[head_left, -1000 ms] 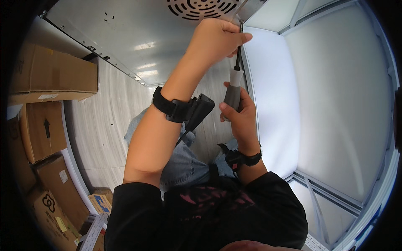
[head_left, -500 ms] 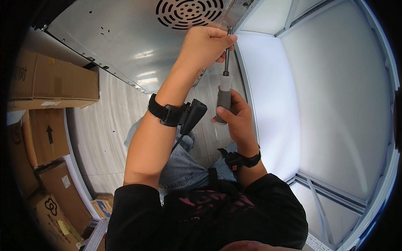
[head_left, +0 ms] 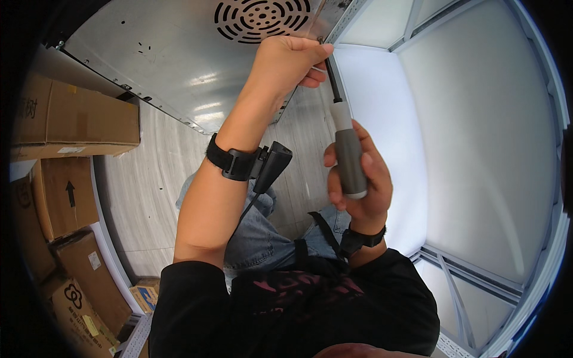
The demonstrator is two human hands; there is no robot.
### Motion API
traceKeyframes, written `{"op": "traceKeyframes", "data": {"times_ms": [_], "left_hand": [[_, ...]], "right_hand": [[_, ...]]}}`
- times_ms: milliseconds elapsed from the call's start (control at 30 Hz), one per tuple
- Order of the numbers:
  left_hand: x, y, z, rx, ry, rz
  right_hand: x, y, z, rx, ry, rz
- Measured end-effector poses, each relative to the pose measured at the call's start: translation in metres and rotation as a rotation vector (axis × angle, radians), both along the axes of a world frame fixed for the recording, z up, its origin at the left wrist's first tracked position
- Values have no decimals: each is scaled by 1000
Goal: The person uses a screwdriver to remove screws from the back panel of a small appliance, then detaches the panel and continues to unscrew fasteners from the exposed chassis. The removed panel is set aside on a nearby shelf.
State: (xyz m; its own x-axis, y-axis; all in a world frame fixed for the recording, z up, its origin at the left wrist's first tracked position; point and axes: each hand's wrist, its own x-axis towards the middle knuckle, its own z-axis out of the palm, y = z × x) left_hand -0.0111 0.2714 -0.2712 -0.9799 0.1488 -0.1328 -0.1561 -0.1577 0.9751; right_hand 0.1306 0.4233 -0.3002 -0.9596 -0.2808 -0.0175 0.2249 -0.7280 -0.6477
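Note:
A screwdriver (head_left: 350, 160) with a grey handle, a pale collar and a dark shaft leans slightly, its tip toward the metal panel's corner. My right hand (head_left: 376, 179) is wrapped loosely round its handle. At the shaft's upper end, the thumb and forefinger of my left hand (head_left: 286, 65) are pinched together, the other fingers curled below. They cover the tip, so I cannot tell whether a screw sits there. The silvery metal panel (head_left: 173, 65) has round vent slots and stands just beyond my left hand.
Cardboard boxes (head_left: 95, 116) are stacked along the left side. White panels in a metal frame (head_left: 477, 137) rise close on the right. Pale wood-look floor (head_left: 137, 197) lies below. A black strapped device (head_left: 274, 167) with a cable sits on my left forearm.
My right hand has moved right and slightly nearer to me, tilting the screwdriver's handle rightward, and its grip has shifted. My left hand stays by the panel corner, moved slightly left.

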Motion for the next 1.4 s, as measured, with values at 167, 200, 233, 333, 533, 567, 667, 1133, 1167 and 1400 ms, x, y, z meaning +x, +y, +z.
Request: {"op": "traceKeyframes", "data": {"times_ms": [167,200,233,333,533,567,667,1133,1167,1400], "left_hand": [[-3,1,-2,2,14,-9],[-3,2,-3,-3,16,-8],[-4,2,-4,-7,18,-7],[-3,2,-3,-8,20,-4],[-6,1,-7,9,15,-17],[-6,0,-8,16,7,-14],[-5,0,-6,42,5,-15],[-7,5,-6,-56,60,22],[-7,6,-7,-59,61,29],[-6,6,-7,-125,63,58]], "right_hand": [[-3,-4,14,110,-20,-30],[-2,-5,11,238,-10,-50],[-1,-6,7,367,-1,-70],[-3,-9,-10,616,-1,-112],[-9,-11,-3,105,-116,52],[-9,-10,-3,62,-117,84],[-8,-10,-4,334,-132,4],[-19,-6,-32,102,-120,41],[-19,-4,-32,31,-108,63],[-12,-19,-31,529,-73,-81]]}}
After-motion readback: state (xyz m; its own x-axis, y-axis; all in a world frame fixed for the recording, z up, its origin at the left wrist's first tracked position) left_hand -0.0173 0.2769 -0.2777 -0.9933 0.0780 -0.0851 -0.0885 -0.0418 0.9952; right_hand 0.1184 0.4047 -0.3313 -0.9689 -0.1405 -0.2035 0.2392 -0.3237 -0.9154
